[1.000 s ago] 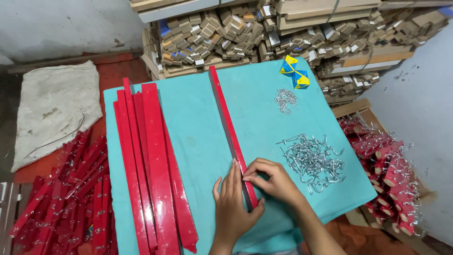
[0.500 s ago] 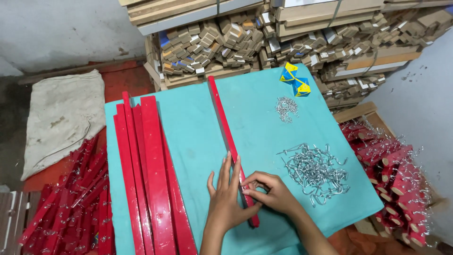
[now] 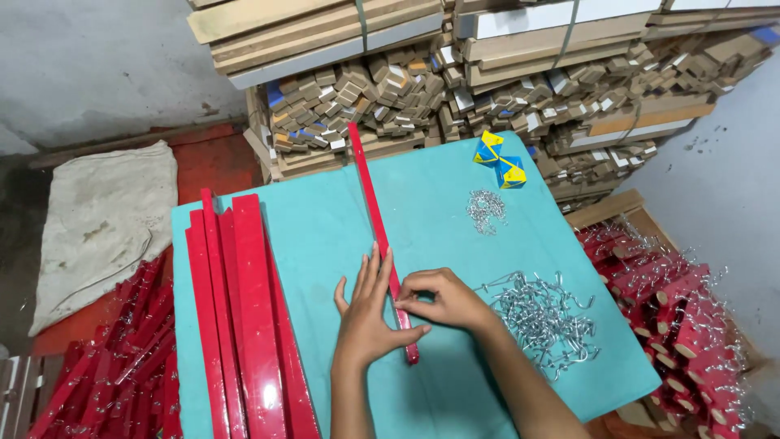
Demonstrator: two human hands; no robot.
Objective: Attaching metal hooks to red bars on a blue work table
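Both hands [image 3: 406, 305] press one red strip [image 3: 379, 228]; a wooden crate [image 3: 617, 213] holds hooked red pieces [image 3: 682, 313].

Under my left hand [image 3: 367, 317] I see a glossy red lacquered wooden strip [image 3: 380, 232] on matt teal cloth [image 3: 325, 236]; shiny metal wire hooks [image 3: 544, 313] beside my right hand [image 3: 445, 299]

The near stretch of the red strip [image 3: 379, 223] is covered by the left hand [image 3: 367, 313] and right hand [image 3: 443, 299]; what the right fingertips pinch cannot be told. The stacked red slats [image 3: 244, 317] and both forearms are cut off at the near edge.
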